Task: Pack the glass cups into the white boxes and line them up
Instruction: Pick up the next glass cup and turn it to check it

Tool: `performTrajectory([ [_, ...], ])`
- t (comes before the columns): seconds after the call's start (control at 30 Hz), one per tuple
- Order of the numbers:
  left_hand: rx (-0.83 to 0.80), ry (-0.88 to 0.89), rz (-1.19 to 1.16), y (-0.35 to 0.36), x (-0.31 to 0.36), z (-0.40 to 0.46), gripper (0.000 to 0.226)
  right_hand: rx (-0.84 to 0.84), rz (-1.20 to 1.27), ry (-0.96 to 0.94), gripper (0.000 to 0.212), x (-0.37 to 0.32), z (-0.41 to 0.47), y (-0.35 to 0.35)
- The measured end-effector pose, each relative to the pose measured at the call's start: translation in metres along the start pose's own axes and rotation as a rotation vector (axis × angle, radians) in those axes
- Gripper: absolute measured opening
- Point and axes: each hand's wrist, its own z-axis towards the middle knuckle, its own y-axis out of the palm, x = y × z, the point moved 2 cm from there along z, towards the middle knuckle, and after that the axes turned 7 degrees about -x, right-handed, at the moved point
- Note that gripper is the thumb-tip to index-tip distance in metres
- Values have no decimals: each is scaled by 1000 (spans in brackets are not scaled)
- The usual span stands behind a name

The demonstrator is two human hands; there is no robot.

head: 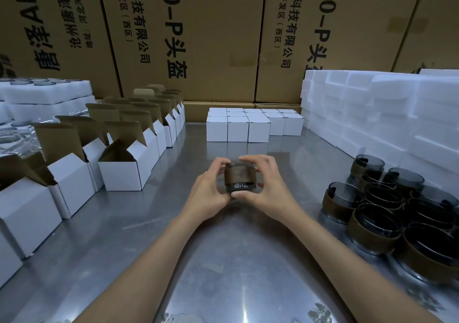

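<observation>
A dark glass cup [239, 177] wrapped in a brown sleeve is held over the middle of the metal table [154, 235]. My left hand [211, 189] grips its left side and my right hand [267, 186] grips its right side, fingers curled over the rim. Open white boxes [124, 171] with brown flaps raised stand in rows on the left. Closed white boxes [238, 127] are lined up at the back centre. Several more sleeved glass cups [382, 208] are clustered on the right.
White foam trays [372, 114] are stacked at the back right. More foam trays [47, 94] holding glasses sit at the back left. Large brown cartons [213, 37] wall off the rear of the table.
</observation>
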Motion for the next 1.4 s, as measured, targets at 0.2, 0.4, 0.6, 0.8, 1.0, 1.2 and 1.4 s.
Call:
performTrajectory([
  [0.2,-1,-44,-31,-1,3,-1,57,-23,333,180,54,9,1,7],
  [0.4,-41,35,309,-9,2,-3,68,-65,222,171,58,7,-3,7],
  [0.6,460,-162,568,-45,-7,-2,57,-175,74,203,77,6,-5,10],
  [0.8,699,-516,494,-74,-33,-16,72,-232,134,229,84,11,-4,12],
  [1.0,735,-594,516,-83,-41,-18,54,-156,312,281,64,14,-2,11],
  [1.2,707,-410,534,-73,-27,-14,35,-174,342,289,57,14,-2,13],
  [1.4,568,-148,438,-48,-4,-5,34,-187,360,289,37,15,-2,12],
])
